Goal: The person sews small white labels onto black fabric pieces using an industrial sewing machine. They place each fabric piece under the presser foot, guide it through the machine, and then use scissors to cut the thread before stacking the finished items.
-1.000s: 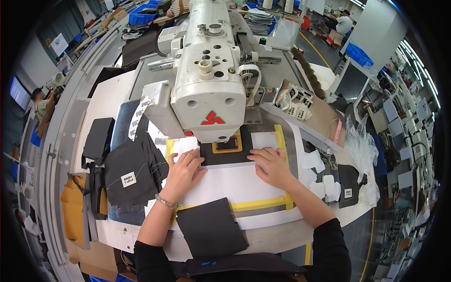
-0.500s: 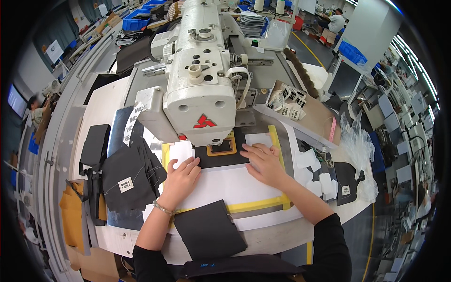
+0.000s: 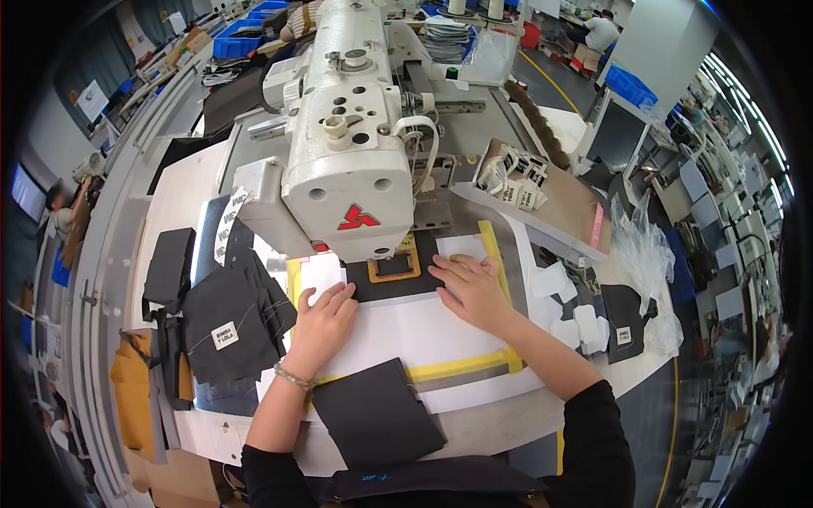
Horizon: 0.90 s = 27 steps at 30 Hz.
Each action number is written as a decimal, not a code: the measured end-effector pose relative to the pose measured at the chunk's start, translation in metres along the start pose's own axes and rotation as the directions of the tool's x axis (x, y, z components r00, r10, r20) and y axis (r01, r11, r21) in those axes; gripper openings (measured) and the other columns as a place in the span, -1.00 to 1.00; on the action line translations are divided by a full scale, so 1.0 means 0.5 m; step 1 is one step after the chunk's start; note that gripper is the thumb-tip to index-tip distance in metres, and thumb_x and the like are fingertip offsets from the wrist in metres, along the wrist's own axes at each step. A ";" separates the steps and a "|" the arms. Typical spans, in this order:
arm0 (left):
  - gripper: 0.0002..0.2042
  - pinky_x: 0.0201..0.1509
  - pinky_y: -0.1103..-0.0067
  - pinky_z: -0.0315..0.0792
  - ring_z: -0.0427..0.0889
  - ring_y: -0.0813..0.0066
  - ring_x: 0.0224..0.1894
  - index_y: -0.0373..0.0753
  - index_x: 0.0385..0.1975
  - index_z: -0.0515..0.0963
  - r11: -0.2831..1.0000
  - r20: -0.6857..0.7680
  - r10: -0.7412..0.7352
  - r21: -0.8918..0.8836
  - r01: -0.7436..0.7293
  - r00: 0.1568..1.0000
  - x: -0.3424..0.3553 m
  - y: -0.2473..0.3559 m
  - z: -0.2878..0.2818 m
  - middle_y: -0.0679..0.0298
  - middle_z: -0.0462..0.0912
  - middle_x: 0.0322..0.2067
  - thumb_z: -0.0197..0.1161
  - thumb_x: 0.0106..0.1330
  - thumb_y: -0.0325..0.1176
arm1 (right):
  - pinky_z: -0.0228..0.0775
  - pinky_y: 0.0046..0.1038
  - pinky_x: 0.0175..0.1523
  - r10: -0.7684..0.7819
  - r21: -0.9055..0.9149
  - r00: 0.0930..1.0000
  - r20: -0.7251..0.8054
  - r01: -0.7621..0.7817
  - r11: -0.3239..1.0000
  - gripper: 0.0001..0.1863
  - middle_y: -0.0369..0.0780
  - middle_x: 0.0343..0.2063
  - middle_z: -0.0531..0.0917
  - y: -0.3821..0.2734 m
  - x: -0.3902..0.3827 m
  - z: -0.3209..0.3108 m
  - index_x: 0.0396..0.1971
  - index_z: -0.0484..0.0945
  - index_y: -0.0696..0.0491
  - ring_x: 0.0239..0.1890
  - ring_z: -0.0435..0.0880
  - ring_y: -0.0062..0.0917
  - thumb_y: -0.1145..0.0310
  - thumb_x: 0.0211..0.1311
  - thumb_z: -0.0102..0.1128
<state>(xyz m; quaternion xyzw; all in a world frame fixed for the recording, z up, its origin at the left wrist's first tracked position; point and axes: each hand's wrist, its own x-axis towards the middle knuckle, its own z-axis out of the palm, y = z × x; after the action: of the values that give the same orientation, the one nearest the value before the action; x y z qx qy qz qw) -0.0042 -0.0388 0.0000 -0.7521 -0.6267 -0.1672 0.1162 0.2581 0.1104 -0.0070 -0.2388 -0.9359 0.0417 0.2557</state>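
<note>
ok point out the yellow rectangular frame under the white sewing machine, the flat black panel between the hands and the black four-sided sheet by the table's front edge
Yellow rectangular frame [image 3: 395, 277]: head view, its lower bar
Flat black panel [image 3: 398, 289]: head view, its near strip
Black four-sided sheet [image 3: 378, 415]: head view, its middle

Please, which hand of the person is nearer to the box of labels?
Right. In the picture, the right hand is below and to the left of the box of labels. The left hand is farther left, across the black piece.

the sewing machine [image 3: 345, 182], cut off at the upper edge, hides part of the black panel [image 3: 396, 291].
</note>
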 end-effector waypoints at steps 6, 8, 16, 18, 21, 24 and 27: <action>-0.88 0.24 0.21 0.21 0.54 0.47 0.12 -0.12 -0.29 0.55 1.000 0.017 -0.021 -0.003 0.021 1.000 -0.005 -0.002 0.002 0.36 0.62 0.02 0.26 0.19 -0.37 | 0.10 -0.22 0.09 -0.019 -0.024 0.998 0.053 0.021 1.000 -0.55 -0.32 0.18 0.50 0.002 -0.010 -0.001 0.08 0.52 -0.01 0.13 0.42 -0.48 0.21 0.18 0.22; -0.89 0.24 0.21 0.20 0.54 0.46 0.11 -0.12 -0.29 0.55 0.999 0.006 -0.019 -0.025 0.020 1.000 -0.001 0.000 0.007 0.37 0.62 0.01 0.26 0.20 -0.37 | 0.11 -0.19 0.12 -0.019 -0.003 0.996 0.084 0.019 1.000 -0.51 -0.30 0.22 0.46 0.002 -0.023 -0.009 0.12 0.48 0.00 0.17 0.40 -0.46 0.18 0.20 0.21; -0.90 0.24 0.17 0.17 0.54 0.37 0.11 -0.16 -0.31 0.53 0.993 0.009 -0.050 -0.107 0.051 0.999 -0.005 -0.004 0.007 0.30 0.64 -0.03 0.26 0.20 -0.41 | 0.23 -0.28 0.10 0.009 0.070 0.998 0.062 -0.013 0.997 -0.66 -0.32 -0.10 0.65 0.058 -0.050 -0.093 -0.06 0.59 -0.03 -0.06 0.58 -0.47 0.26 0.15 0.29; -0.90 0.25 0.19 0.18 0.54 0.39 0.11 -0.15 -0.31 0.54 0.994 0.021 -0.048 -0.095 0.050 0.999 -0.005 -0.005 0.005 0.31 0.64 -0.02 0.26 0.21 -0.38 | 0.32 -0.29 -0.01 0.183 0.062 0.972 -0.146 -0.175 0.983 -0.80 -0.32 -0.30 0.71 0.123 -0.029 -0.116 -0.24 0.65 -0.01 -0.21 0.65 -0.44 0.32 0.12 0.29; -0.91 0.25 0.19 0.18 0.55 0.39 0.11 -0.15 -0.31 0.54 0.995 0.034 -0.054 -0.086 0.056 0.998 -0.006 -0.004 0.003 0.30 0.64 -0.01 0.25 0.21 -0.37 | 0.39 -0.28 -0.17 0.623 0.154 0.760 -0.185 -0.604 0.782 -0.86 -0.27 -0.43 0.71 0.267 0.019 -0.140 -0.43 0.67 0.02 -0.29 0.68 -0.37 0.28 0.06 0.33; -0.91 0.25 0.19 0.18 0.55 0.38 0.11 -0.15 -0.31 0.54 0.995 0.029 -0.041 -0.093 0.043 0.999 0.002 0.000 0.005 0.30 0.64 -0.01 0.25 0.21 -0.37 | 0.37 -0.24 -0.14 0.727 0.074 0.668 -0.158 -0.726 0.684 -0.78 -0.28 -0.52 0.70 0.361 0.035 -0.123 -0.48 0.67 -0.01 -0.31 0.69 -0.38 0.16 -0.01 0.41; -0.90 0.24 0.18 0.19 0.55 0.38 0.11 -0.15 -0.31 0.53 0.994 0.023 -0.042 -0.097 0.044 0.999 0.000 0.000 0.007 0.30 0.64 -0.01 0.25 0.21 -0.37 | 0.33 -0.16 -0.12 0.789 -0.064 0.611 -0.068 -0.792 0.607 -0.72 -0.29 -0.55 0.70 0.378 0.058 -0.099 -0.47 0.68 -0.03 -0.33 0.69 -0.39 0.09 -0.07 0.46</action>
<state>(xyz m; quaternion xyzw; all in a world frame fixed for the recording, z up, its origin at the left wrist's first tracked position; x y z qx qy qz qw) -0.0040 -0.0373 -0.0032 -0.7450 -0.6350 -0.1922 0.0694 0.3412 0.2885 0.0112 -0.6386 -0.7312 0.1054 0.2156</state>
